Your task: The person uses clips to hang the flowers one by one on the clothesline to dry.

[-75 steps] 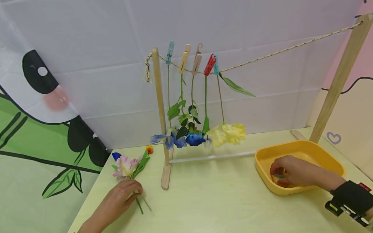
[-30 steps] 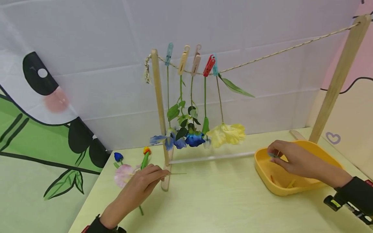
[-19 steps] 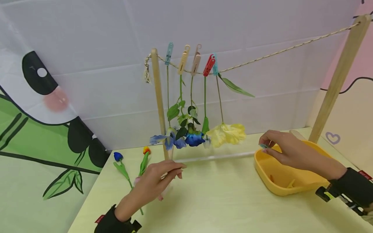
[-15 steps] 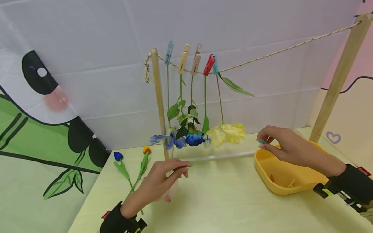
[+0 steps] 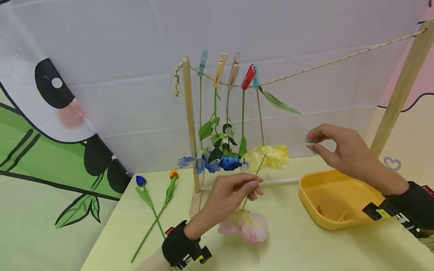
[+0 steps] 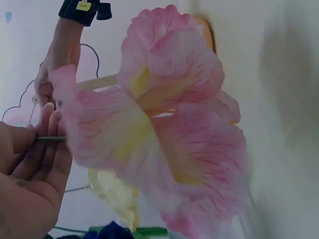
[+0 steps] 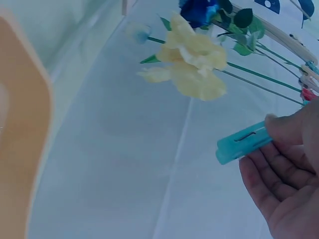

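My left hand pinches the thin stem of a pink artificial flower, whose bloom hangs downward above the table. In the left wrist view its pink petals fill the middle and hide much behind them. Raised over the yellow tray, my right hand holds a teal clothespin between thumb and fingers. Only a bit of that clothespin shows in the head view. Ahead, a rope carries several clipped flowers, among them a yellow one and a blue one, heads down.
Two tulips, one blue and one orange, lie with stems crossed on the table's left. The yellow tray at the right holds a few small pieces. Wooden posts support the rope; a pale bar runs low between them.
My left hand has taken the pink flower from beside the tulips and carried it right and up, bloom down. My right hand has lifted the teal clothespin out of the tray.
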`<state>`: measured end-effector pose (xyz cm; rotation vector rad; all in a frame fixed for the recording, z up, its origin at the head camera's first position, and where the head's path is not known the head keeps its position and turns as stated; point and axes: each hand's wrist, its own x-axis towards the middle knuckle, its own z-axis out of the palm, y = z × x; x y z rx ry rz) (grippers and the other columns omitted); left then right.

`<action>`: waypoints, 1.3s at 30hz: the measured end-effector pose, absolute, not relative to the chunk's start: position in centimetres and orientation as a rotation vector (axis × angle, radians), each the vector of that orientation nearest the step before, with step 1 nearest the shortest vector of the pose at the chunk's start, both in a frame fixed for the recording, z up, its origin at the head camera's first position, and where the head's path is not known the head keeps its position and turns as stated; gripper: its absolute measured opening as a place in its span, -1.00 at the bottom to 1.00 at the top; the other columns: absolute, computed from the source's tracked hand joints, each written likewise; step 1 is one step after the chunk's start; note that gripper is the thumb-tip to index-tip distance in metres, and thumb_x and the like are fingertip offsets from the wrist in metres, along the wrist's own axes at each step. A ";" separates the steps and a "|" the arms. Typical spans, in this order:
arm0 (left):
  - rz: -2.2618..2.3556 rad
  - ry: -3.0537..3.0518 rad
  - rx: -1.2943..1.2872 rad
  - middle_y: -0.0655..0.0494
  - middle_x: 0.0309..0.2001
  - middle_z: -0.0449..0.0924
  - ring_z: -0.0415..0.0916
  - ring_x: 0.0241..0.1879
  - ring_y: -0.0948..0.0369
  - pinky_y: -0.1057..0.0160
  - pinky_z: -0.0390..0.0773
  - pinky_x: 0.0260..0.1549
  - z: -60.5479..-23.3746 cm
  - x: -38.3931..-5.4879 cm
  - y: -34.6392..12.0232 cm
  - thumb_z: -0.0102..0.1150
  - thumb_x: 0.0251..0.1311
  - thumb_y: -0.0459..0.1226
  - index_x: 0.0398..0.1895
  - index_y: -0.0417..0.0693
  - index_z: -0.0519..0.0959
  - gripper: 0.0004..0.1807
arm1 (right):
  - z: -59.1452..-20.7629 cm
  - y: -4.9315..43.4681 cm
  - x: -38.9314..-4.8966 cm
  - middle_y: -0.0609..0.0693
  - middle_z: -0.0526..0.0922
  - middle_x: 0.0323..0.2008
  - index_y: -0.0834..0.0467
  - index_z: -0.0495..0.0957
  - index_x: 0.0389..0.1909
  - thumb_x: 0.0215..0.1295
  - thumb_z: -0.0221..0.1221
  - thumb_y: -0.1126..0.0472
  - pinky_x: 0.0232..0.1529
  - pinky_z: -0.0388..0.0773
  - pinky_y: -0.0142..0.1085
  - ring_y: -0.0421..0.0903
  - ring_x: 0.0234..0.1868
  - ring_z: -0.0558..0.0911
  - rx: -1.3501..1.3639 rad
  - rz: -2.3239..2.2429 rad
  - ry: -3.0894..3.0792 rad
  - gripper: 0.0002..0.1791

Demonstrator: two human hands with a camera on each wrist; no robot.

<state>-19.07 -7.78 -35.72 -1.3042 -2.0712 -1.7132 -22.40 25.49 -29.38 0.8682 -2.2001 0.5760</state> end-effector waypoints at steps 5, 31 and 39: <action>-1.766 -2.033 -1.286 -0.05 -0.27 0.75 0.71 -0.36 0.11 0.20 0.74 -0.27 -34.1 -19.7 -4.1 0.12 0.50 -0.35 0.02 -0.22 0.70 -0.79 | -27.6 24.9 -22.8 -0.09 0.72 -0.25 0.17 0.67 -0.14 0.08 0.46 0.51 -0.08 0.42 -0.65 -0.33 -0.22 0.64 0.842 0.639 -2.101 -0.66; -1.836 -1.699 -1.137 -0.25 -0.28 0.72 0.71 -0.34 -0.04 0.16 0.74 -0.22 -27.8 -24.9 4.5 0.08 0.49 -0.44 -0.04 -0.40 0.63 -0.81 | -17.1 23.1 -25.5 0.15 0.72 -0.24 0.52 0.63 -0.10 0.29 0.33 0.46 -0.01 0.63 -0.44 -0.04 -0.22 0.72 0.888 1.724 -1.701 -0.77; -1.950 -1.673 -1.006 -0.33 -0.25 0.70 0.70 -0.32 -0.18 0.16 0.74 -0.22 -26.9 -26.4 5.9 0.07 0.50 -0.43 -0.03 -0.45 0.62 -0.79 | -14.7 21.6 -27.6 0.18 0.71 -0.25 0.53 0.62 -0.11 0.25 0.37 0.47 -0.01 0.64 -0.37 0.00 -0.24 0.72 0.935 1.868 -1.606 -0.75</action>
